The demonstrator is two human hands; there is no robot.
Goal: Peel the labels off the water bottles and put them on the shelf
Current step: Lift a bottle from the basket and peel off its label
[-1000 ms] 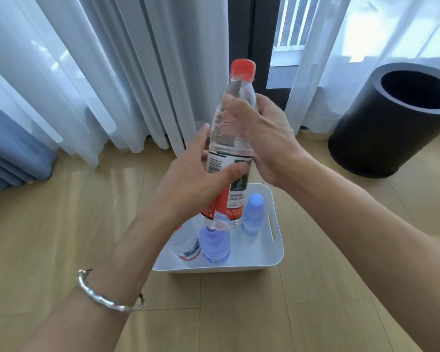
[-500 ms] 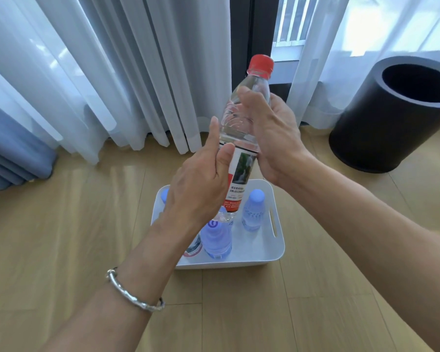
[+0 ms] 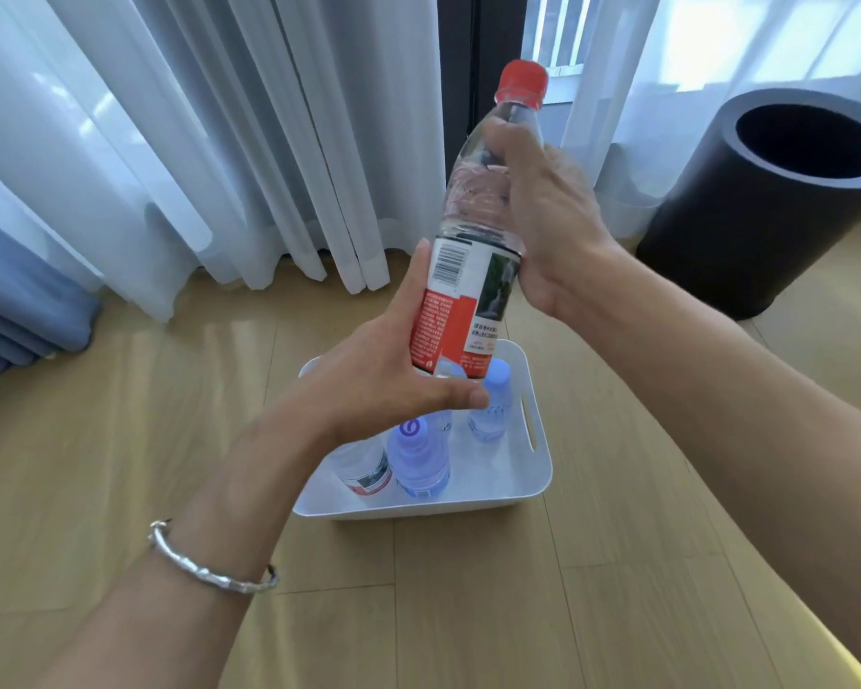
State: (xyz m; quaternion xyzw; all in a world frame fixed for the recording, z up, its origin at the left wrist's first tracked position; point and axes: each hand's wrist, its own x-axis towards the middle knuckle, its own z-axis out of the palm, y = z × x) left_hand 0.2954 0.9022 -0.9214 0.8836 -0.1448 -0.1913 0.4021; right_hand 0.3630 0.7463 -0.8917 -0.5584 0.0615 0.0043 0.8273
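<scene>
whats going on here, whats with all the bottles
A person is holding a red-capped water bottle tilted above a white tub on the wooden floor. The right hand holds its clear upper part, and the left hand holds the lower part at the label, which is not yet peeled. Two blue-capped bottles and another labelled bottle stand in the tub. A black bin stands to the right.
</scene>
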